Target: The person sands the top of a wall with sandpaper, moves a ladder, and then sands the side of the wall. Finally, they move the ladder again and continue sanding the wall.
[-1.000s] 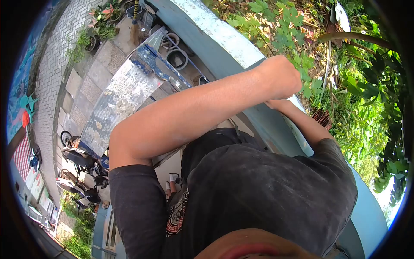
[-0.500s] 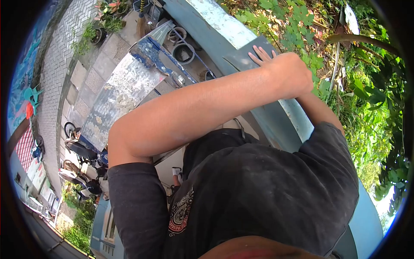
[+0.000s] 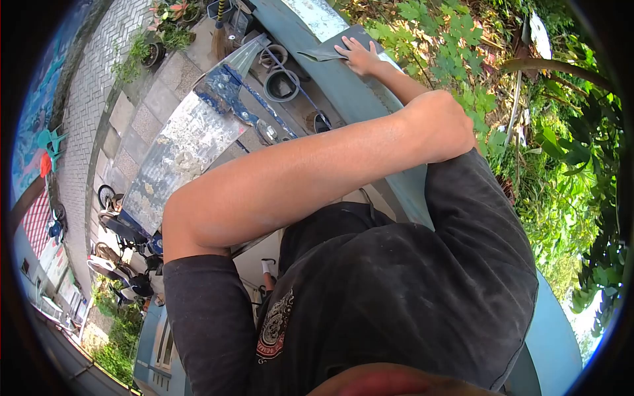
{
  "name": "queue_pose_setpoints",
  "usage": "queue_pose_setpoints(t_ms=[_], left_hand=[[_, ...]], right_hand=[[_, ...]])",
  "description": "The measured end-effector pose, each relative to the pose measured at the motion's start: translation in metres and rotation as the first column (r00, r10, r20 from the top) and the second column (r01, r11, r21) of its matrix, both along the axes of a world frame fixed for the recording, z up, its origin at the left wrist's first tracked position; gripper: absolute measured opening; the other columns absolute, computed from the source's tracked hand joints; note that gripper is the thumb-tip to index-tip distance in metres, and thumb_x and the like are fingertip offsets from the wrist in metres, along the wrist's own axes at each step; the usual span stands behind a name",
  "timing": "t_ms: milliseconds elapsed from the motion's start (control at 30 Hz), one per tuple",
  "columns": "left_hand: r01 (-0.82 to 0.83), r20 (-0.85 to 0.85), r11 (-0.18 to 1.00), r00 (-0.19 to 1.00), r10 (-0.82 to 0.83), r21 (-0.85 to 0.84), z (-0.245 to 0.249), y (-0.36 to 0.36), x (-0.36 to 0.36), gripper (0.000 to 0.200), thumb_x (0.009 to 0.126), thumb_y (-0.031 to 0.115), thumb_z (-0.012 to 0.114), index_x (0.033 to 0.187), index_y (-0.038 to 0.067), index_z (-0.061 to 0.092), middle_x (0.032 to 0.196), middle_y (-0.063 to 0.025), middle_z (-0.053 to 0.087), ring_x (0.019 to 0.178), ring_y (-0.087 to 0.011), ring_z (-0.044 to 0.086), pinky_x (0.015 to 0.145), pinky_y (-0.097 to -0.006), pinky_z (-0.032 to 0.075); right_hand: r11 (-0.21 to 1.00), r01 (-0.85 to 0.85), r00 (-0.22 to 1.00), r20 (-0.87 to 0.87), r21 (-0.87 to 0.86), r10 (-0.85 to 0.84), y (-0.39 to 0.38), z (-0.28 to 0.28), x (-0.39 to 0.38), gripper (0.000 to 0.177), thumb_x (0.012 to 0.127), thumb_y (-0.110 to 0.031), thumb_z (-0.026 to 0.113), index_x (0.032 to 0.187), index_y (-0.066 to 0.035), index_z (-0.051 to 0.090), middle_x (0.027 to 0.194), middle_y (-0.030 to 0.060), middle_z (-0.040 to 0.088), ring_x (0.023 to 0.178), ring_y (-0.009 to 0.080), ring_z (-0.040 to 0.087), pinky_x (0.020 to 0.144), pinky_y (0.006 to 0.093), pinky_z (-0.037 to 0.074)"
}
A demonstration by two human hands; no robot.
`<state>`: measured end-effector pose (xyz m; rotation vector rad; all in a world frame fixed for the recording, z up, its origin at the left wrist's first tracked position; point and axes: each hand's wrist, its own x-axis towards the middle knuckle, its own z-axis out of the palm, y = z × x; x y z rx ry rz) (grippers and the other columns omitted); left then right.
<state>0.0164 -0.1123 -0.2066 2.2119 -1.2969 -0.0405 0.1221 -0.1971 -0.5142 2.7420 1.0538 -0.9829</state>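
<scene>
My right hand (image 3: 360, 58) lies flat with its fingers spread on a dark grey sheet (image 3: 330, 49) that looks like sandpaper. That sheet rests on the top of a blue wall (image 3: 327, 20), where the paint is worn to white, and its near-left edge curls up. My left forearm crosses in front of my chest to the right. At its end my left hand (image 3: 450, 127) bends down by my right upper arm, its back towards me. The left fingers are hidden, so whether they hold anything is not visible.
Left of the wall stands a paint-spattered board (image 3: 181, 152) with a blue edge. A bucket (image 3: 281, 86) and a broom (image 3: 220, 43) are beyond it. Leafy plants (image 3: 456, 59) grow close along the wall's right side. Parked motorbikes (image 3: 122, 270) stand at far left.
My right hand and the grey sheet have slid away from me along the wall top, up and left in view. My right arm has straightened; my left hand has hardly moved.
</scene>
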Motion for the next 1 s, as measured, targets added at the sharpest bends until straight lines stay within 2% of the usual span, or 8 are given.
queue_pose_setpoints(t_ms=[200,233,400,533,700,900,933,1000], left_hand=[[0.004,0.043,1.000,0.999,-0.004,0.008,0.006,0.003,0.003,0.005,0.073,0.011,0.074,0.076,0.008,0.075,0.078,-0.0103,0.075,0.078,-0.0286,0.076,0.065,-0.0413,0.059],[0.044,-0.013,0.991,0.999,-0.043,0.126,0.008,-0.001,0.004,0.008,0.078,0.013,0.072,0.082,0.008,0.077,0.086,-0.0090,0.076,0.085,-0.0274,0.076,0.069,-0.0415,0.059],[0.104,-0.095,0.974,0.992,-0.086,0.201,0.015,0.002,0.008,0.013,0.084,0.016,0.071,0.090,0.008,0.079,0.095,-0.0070,0.078,0.092,-0.0265,0.076,0.073,-0.0408,0.059],[0.022,-0.007,0.999,1.000,-0.022,0.045,0.005,0.004,0.002,0.005,0.077,0.012,0.071,0.079,0.008,0.075,0.080,-0.0098,0.076,0.080,-0.0275,0.076,0.067,-0.0405,0.059],[-0.012,0.040,1.000,0.999,0.013,-0.024,-0.002,0.001,0.001,0.003,0.075,0.010,0.072,0.077,0.008,0.074,0.078,-0.0108,0.075,0.077,-0.0280,0.076,0.065,-0.0400,0.058],[-0.005,0.017,1.000,1.000,0.005,0.026,0.007,0.005,0.002,0.004,0.075,0.011,0.072,0.077,0.007,0.074,0.078,-0.0106,0.075,0.077,-0.0278,0.076,0.065,-0.0404,0.059],[0.023,-0.007,0.998,1.000,-0.023,0.065,0.010,0.005,0.003,0.006,0.077,0.011,0.071,0.081,0.008,0.075,0.083,-0.0100,0.076,0.081,-0.0275,0.076,0.067,-0.0404,0.059],[0.083,-0.064,0.987,0.995,-0.075,0.141,0.018,0.002,0.006,0.010,0.081,0.013,0.071,0.087,0.009,0.077,0.091,-0.0087,0.077,0.088,-0.0267,0.076,0.071,-0.0404,0.059]], right_hand=[[0.969,-0.153,0.982,0.137,0.194,0.127,-0.125,0.113,-0.105,0.073,0.099,-0.032,0.062,0.163,-0.022,0.028,0.173,0.0099,0.013,0.158,0.0308,0.018,0.122,0.0649,0.017],[0.908,0.333,0.896,-0.385,0.252,-0.222,-0.155,0.115,-0.117,0.077,0.098,-0.036,0.063,0.163,-0.019,0.027,0.173,0.0098,0.014,0.158,0.0285,0.018,0.126,0.0556,0.017],[0.887,0.384,0.839,-0.498,0.257,-0.219,-0.220,0.137,-0.172,0.079,0.097,-0.037,0.064,0.164,-0.017,0.027,0.173,0.0060,0.014,0.159,0.0242,0.018,0.128,0.0457,0.016],[0.987,-0.107,0.989,0.116,0.120,0.093,-0.111,0.100,-0.105,0.073,0.098,-0.024,0.062,0.163,-0.025,0.028,0.173,0.0067,0.015,0.159,0.0280,0.017,0.124,0.0628,0.014],[1.000,0.016,0.998,0.063,0.020,-0.018,-0.017,0.003,0.008,0.065,0.105,-0.028,0.051,0.164,-0.028,0.025,0.174,0.0089,0.011,0.159,0.0326,0.014,0.119,0.0726,0.015],[0.985,-0.090,0.991,0.112,0.148,0.074,-0.134,0.087,-0.091,0.078,0.097,-0.024,0.065,0.164,-0.030,0.026,0.174,0.0057,0.011,0.160,0.0288,0.012,0.122,0.0683,0.013],[0.920,0.112,0.965,-0.263,0.376,-0.010,-0.153,0.124,-0.103,0.083,0.094,-0.023,0.069,0.164,-0.028,0.025,0.174,0.0056,0.010,0.160,0.0274,0.010,0.123,0.0670,0.011],[0.937,0.079,0.977,-0.212,0.340,-0.006,-0.149,0.133,-0.102,0.083,0.094,-0.023,0.068,0.164,-0.028,0.025,0.174,0.0058,0.010,0.160,0.0276,0.010,0.123,0.0670,0.011]])
